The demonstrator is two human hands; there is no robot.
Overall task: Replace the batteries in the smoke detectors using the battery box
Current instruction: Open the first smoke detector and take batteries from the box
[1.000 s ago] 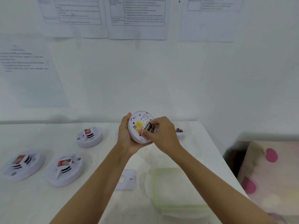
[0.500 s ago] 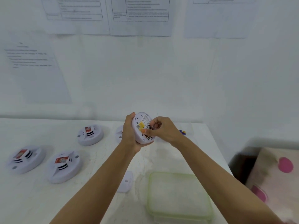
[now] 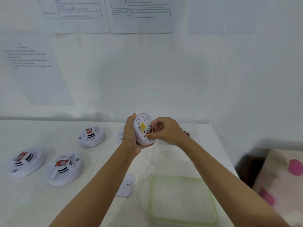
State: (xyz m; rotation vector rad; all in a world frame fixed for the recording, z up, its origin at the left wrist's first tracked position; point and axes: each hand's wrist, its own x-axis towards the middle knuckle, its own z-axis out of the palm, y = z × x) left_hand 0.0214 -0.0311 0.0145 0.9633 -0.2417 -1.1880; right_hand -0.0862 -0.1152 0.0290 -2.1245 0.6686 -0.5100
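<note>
White plastic, smooth and moulded into a round disc, the smoke detector is held on edge above the speckled white counter. Its labelled back, with a yellow sticker, faces the right hand. The left hand cups the detector from behind, fingers curled round its rim. The right hand's fingers and thumb are bent and pinch a dark rectangular battery with pale lettering, which sits against the detector's back. Three more round white detectors with red labels lie flat on the counter to the left. A small rounded white cover plate lies between the forearms. A clear rectangular plastic lid with a green rim lies under the right forearm.
</note>
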